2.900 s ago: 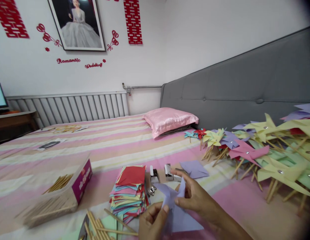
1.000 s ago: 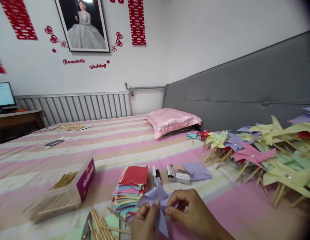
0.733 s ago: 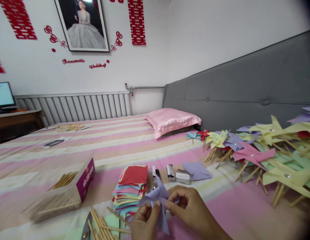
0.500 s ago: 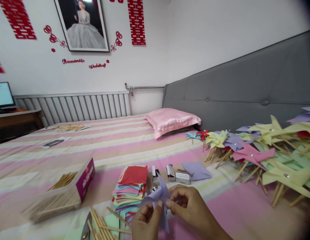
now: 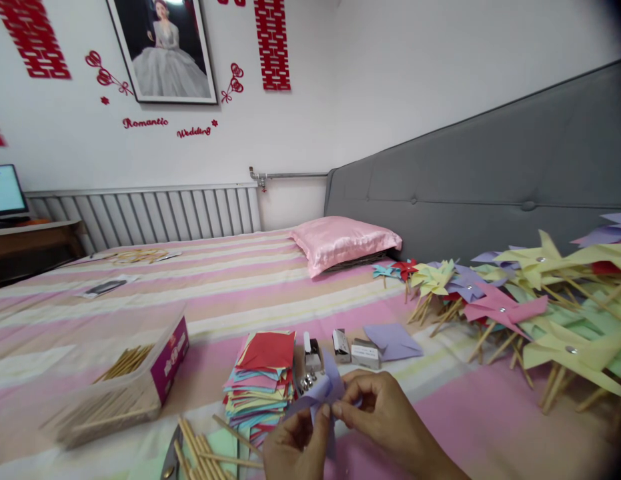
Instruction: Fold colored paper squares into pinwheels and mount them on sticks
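Note:
A folded purple paper piece [image 5: 324, 392] is pinched between both my hands near the bottom edge of the head view. My left hand [image 5: 296, 445] grips it from below with thumb and fingers closed. My right hand [image 5: 385, 417] pinches its top folds with curled fingers. Just beyond the hands lies a stack of coloured paper squares [image 5: 263, 377] with a red sheet on top. Small metal pins [image 5: 307, 381] and little boxes [image 5: 365, 353] lie beside the stack.
Wooden sticks [image 5: 200, 453] and scissors [image 5: 170, 460] lie at the bottom left, by a box of sticks [image 5: 125, 383]. A pile of finished pinwheels [image 5: 540, 300] fills the right. A loose purple sheet [image 5: 393, 340], a pink pillow [image 5: 343, 241] and a grey headboard [image 5: 490, 180] lie further back.
The flat purple sheet has been folded inward into a compact shape. Both hands have drawn closer together around its centre.

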The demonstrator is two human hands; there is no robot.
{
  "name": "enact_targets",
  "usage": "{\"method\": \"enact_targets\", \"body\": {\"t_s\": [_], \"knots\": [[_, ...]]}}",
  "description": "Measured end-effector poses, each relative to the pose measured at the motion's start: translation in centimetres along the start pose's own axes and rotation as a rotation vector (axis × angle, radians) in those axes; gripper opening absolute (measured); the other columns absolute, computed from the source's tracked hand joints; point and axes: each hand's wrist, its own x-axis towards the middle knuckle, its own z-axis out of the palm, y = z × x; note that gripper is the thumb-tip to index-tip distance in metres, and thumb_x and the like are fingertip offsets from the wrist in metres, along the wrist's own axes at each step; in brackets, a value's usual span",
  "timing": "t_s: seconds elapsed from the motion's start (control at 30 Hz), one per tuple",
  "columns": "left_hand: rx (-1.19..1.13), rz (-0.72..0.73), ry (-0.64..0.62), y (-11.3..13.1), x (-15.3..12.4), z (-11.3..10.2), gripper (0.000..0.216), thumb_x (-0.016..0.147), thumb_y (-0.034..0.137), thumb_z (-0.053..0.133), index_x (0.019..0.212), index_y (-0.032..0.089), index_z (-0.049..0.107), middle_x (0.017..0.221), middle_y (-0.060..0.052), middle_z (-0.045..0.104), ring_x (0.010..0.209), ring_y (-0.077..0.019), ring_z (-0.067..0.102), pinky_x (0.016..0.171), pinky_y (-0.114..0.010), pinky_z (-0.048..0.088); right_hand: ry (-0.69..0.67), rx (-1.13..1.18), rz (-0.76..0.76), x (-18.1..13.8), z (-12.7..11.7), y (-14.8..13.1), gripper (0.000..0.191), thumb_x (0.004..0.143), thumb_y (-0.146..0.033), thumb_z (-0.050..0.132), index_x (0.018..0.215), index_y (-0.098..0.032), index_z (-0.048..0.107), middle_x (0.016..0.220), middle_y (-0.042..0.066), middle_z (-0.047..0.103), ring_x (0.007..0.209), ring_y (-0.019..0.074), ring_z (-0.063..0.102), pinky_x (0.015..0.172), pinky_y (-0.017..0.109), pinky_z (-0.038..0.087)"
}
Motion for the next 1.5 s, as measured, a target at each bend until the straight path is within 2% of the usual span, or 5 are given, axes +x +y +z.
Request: {"method": "enact_targets", "body": {"t_s": [0.27,0.67,1.03,1.3,1.5], "knots": [[0.005,0.034,0.208,1.0,0.6,-0.8,0.018,0.05,0.031,0.071,0.052,0.015,0.064,0.042,0.001,0.061,0.045,-0.0124,0.053,0.049,-0.021,0.044,0.199,0.052,0.063,1.1,-2.1,1.4,0.029,0.066,-0.042,0.066,0.076,-0.015,0.065,0.063,0.002,0.065,0.054,0.0143,0.058,0.049,0.023,0.042],[0.293,-0.001,0.279,0.3,1.3,-1.6,0.015,0.056,0.031,0.057,0.049,0.018,0.053,0.041,0.003,0.054,0.044,-0.0122,0.048,0.043,-0.023,0.04,0.388,-0.409,0.065,2.7,-5.7,5.9,0.026,0.075,-0.023,0.045,0.094,-0.017,0.062,0.096,0.012,0.067,0.092,0.029,0.06,0.077,0.041,0.044],[0.313,-0.016,0.561,3.5,1.7,-3.1,0.014,0.057,0.031,0.057,0.066,0.021,0.061,0.06,-0.003,0.065,0.058,-0.0179,0.057,0.046,-0.025,0.04,0.195,-0.541,-0.135,2.5,-3.7,5.6,0.035,0.08,-0.018,0.044,0.113,-0.02,0.056,0.111,0.008,0.061,0.097,0.0221,0.056,0.081,0.035,0.046],[0.163,-0.076,0.474,2.9,1.9,-3.3,0.018,0.06,0.032,0.059,0.073,0.02,0.058,0.072,-0.003,0.066,0.065,-0.0182,0.06,0.05,-0.026,0.046,-0.144,-0.567,-0.281,0.8,1.9,5.1,0.033,0.085,-0.02,0.046,0.117,-0.023,0.055,0.119,0.005,0.059,0.111,0.0172,0.049,0.097,0.029,0.036],[0.092,-0.047,0.432,1.6,1.9,-3.7,0.018,0.058,0.028,0.064,0.072,0.018,0.059,0.067,-0.001,0.068,0.067,-0.0184,0.062,0.056,-0.025,0.05,-0.137,-0.676,-0.297,2.1,4.5,5.1,0.034,0.083,-0.016,0.049,0.116,-0.023,0.053,0.121,0.006,0.056,0.11,0.0204,0.047,0.092,0.032,0.036]]}}
